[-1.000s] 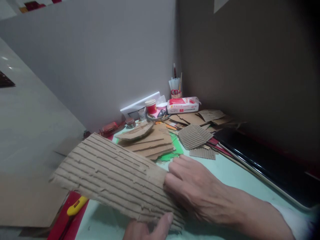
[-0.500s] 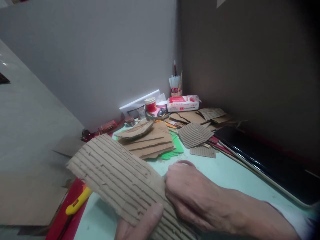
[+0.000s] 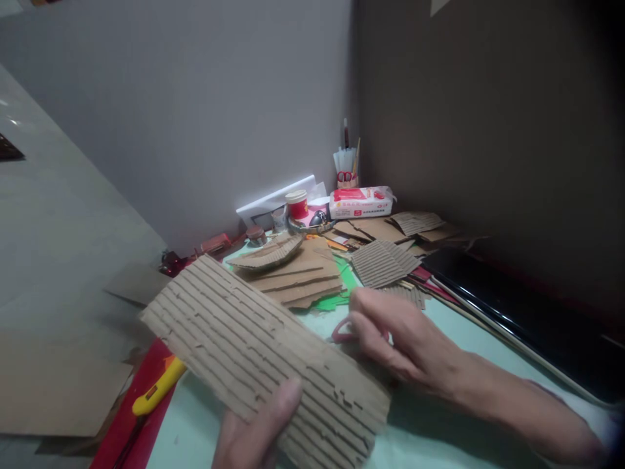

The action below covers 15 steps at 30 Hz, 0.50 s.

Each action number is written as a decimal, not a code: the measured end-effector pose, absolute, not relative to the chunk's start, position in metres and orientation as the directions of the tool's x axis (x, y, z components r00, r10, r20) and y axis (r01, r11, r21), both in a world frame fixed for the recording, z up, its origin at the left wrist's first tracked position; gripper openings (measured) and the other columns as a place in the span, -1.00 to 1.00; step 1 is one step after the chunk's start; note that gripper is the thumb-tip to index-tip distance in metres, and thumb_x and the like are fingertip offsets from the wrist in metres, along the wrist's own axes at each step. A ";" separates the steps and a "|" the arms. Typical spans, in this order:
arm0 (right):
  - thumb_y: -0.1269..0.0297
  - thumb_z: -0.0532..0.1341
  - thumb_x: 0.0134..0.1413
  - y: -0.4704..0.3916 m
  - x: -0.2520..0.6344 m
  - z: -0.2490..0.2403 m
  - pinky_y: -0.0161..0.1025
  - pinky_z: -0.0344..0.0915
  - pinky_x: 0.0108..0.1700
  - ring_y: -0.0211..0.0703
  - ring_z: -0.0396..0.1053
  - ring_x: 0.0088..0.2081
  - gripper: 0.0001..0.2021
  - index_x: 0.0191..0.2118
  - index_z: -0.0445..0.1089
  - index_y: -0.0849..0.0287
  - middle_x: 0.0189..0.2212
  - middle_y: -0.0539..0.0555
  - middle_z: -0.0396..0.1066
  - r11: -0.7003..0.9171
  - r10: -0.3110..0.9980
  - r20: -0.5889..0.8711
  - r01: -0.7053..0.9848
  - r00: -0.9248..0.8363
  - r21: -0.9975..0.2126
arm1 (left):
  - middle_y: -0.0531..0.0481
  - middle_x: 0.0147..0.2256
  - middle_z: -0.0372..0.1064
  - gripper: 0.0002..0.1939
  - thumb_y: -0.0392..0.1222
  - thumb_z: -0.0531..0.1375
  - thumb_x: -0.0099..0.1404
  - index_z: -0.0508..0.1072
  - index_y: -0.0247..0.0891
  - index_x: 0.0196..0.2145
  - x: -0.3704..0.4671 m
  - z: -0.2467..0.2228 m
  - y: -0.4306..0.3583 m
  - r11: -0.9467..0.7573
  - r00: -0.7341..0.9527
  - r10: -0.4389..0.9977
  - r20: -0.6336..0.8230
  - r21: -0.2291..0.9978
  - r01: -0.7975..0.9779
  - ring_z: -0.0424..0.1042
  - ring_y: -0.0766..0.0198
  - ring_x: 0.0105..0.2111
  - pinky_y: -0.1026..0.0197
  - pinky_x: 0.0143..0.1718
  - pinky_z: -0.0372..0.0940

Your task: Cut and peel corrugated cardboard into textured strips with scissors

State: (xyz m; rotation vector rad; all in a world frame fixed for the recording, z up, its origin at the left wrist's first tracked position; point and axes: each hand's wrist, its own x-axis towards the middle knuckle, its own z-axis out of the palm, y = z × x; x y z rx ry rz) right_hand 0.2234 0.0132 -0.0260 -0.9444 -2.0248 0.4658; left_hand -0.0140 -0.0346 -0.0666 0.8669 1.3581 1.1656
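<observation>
My left hand [image 3: 261, 417] grips a strip of corrugated cardboard [image 3: 263, 345], thumb on top and the other fingers hidden underneath. The strip's ridged face is turned up, and it slants from upper left to lower right above the table. Beyond its right edge, my right hand [image 3: 395, 332] is closed around scissors [image 3: 342, 331]; only parts of their red handle loops show, and the blades cannot be made out. A yellow utility knife [image 3: 159, 389] lies under the strip's left end.
Stacked cardboard pieces [image 3: 295, 280] and a curved cardboard piece [image 3: 268, 253] lie ahead. More corrugated pieces [image 3: 383, 262] are to the right, beside a black glossy slab [image 3: 517, 319]. A red paper cup [image 3: 297, 204], a tissue pack [image 3: 362, 202] and a pen holder [image 3: 346, 176] stand at the back.
My right hand has moved away from the strip to the right and slightly up, baring the strip's lower right end. The strip remains in my left hand, slightly shifted.
</observation>
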 end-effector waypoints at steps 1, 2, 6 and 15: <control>0.30 -0.04 0.46 0.015 0.226 -0.026 -0.29 0.09 -0.47 -0.26 0.10 -0.51 -0.70 -0.40 -0.02 0.03 -0.50 -0.10 0.14 0.612 0.790 0.518 0.476 -0.328 -0.632 | -0.17 0.00 0.63 -0.45 0.12 0.46 0.09 0.62 -0.19 -0.01 -0.013 -0.066 -0.033 0.232 -0.137 0.958 -0.252 0.962 -0.144 0.37 -0.32 0.27 -0.22 0.23 0.39; 0.28 -0.04 0.47 0.016 0.229 -0.026 -0.29 0.10 -0.46 -0.26 0.11 -0.51 -0.69 -0.40 0.01 0.03 -0.50 -0.10 0.14 0.581 0.812 0.505 0.494 -0.294 -0.647 | -0.16 0.02 0.63 -0.41 0.12 0.46 0.08 0.61 -0.19 0.02 -0.011 -0.065 -0.031 0.213 -0.138 0.962 -0.237 0.963 -0.166 0.39 -0.30 0.26 -0.20 0.23 0.39; 0.18 0.02 0.48 0.019 0.237 -0.020 -0.28 0.17 -0.40 -0.22 0.21 -0.45 -0.68 -0.40 0.16 0.07 -0.46 -0.07 0.24 0.511 0.859 0.424 0.508 -0.286 -0.693 | -0.14 0.05 0.61 -0.35 0.08 0.49 0.07 0.58 -0.19 0.09 -0.007 -0.059 -0.026 0.161 -0.202 0.957 -0.210 0.959 -0.235 0.41 -0.27 0.24 -0.11 0.24 0.39; -0.04 0.21 0.39 0.021 0.256 -0.018 -0.32 0.26 -0.35 -0.20 0.42 -0.41 -0.59 -0.40 0.46 0.15 -0.49 -0.02 0.49 0.402 0.665 0.031 0.323 -0.746 -0.857 | 0.08 -0.16 0.67 -0.33 -0.27 0.58 0.02 0.59 -0.09 0.10 -0.024 -0.039 -0.004 -0.058 -0.368 0.920 -0.134 0.883 -0.466 0.65 0.16 -0.10 0.32 -0.12 0.57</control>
